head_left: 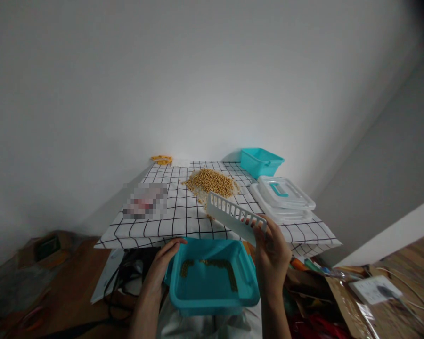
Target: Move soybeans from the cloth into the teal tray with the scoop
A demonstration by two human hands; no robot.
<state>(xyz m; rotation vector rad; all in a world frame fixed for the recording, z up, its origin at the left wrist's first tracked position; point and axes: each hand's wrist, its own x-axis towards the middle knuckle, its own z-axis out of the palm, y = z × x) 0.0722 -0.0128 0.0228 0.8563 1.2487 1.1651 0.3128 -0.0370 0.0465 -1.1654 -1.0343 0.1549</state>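
My left hand (162,263) grips the left rim of a teal plastic bin (214,301) at the near edge of the table. Along the edges of the bin's floor lie some small beans (219,263). My right hand (273,252) is closed on one end of a white slotted plastic strip (233,216), which slants up to the left above the table edge. Just beyond the strip's far end, a heap of yellow soybeans (212,182) is spread on the checked tablecloth (183,216), with loose ones around it.
A second teal bin (259,162) stands at the back right, behind stacked clear lids (286,193) with a teal handle. A yellow item (161,159) lies at the back left, near a blurred-out object (144,201). Below right sits a cardboard box (342,296) beside a white power strip (374,289).
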